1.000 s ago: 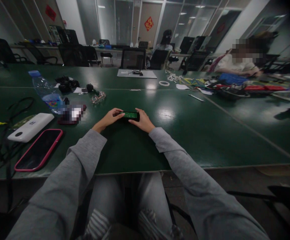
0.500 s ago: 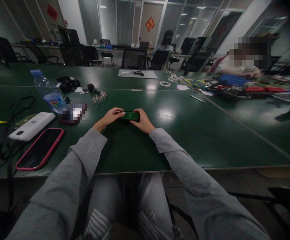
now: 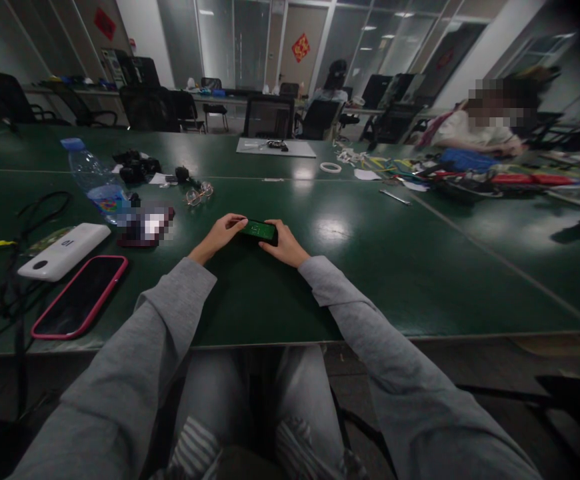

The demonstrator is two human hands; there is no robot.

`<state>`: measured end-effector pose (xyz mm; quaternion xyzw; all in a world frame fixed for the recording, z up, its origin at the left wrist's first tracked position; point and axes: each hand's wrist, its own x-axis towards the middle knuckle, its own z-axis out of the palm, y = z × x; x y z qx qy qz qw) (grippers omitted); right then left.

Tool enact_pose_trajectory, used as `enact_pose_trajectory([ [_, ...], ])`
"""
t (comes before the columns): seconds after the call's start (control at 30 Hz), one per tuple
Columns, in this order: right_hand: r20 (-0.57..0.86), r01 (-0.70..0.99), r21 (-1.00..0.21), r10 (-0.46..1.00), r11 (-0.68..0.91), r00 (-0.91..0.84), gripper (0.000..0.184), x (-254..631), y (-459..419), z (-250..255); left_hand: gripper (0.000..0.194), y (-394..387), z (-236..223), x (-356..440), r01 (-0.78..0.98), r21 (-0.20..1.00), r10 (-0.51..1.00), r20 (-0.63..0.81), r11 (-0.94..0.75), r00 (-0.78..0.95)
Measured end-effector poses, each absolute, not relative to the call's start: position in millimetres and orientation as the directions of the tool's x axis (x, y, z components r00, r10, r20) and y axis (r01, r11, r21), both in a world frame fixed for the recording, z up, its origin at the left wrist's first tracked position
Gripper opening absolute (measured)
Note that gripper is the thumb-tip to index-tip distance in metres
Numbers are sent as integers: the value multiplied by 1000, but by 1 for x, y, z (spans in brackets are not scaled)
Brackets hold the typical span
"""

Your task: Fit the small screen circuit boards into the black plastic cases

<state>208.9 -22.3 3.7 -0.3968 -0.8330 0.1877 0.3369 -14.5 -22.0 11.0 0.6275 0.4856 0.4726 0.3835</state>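
Note:
A smartphone (image 3: 259, 230) with a lit green screen is held sideways just over the green table. My left hand (image 3: 223, 235) grips its left end, the thumb along the screen's edge. Around the right end my right hand (image 3: 286, 245) is closed, with its thumb at the lower edge. The fingers behind the phone are hidden. What the screen shows is too small to read.
The green table (image 3: 400, 280) carries a pink-cased phone (image 3: 81, 299), a white power bank (image 3: 65, 252), a plastic bottle (image 3: 97, 183) and glasses (image 3: 200, 194) on the left. Cables (image 3: 390, 167) and tools lie at the back right, near a seated person (image 3: 470, 130).
The phone has tilted slightly, its right end a little lower, and the pattern on its screen differs. My left thumb has shifted slightly up and left. Both hands keep their hold.

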Motion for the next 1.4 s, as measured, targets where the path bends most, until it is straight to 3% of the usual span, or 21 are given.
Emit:
enact_pose_trajectory([
  [0.17,318,620,-563,836,547,-448,58,206,-27,4,42,-24,14,-16,279,929,970,234,-242,64],
  [0.33,323,604,-570,828,557,-459,60,207,-26,3,41,-25,15,-16,309,925,975,214,-222,59],
  [0.67,577,514,-497,708,699,-406,51,205,-20,-3,44,-22,8,-18,302,904,953,291,-304,87],
  [0.83,531,422,-633,760,649,-374,48,206,-16,-2,43,-20,6,-21,311,897,950,293,-313,108],
  [1.0,342,370,-810,878,456,-334,60,209,-9,-4,41,-23,7,-24,423,840,941,305,-340,150],
  [1.13,381,386,-755,834,530,-399,52,211,-10,-2,40,-25,7,-25,498,804,945,297,-325,138],
  [1.27,453,438,-648,777,624,-438,55,210,-16,1,38,-26,8,-23,487,814,948,293,-315,123],
  [1.4,527,543,-494,730,679,-434,55,208,-22,4,39,-27,11,-15,330,927,984,161,-178,77],
])
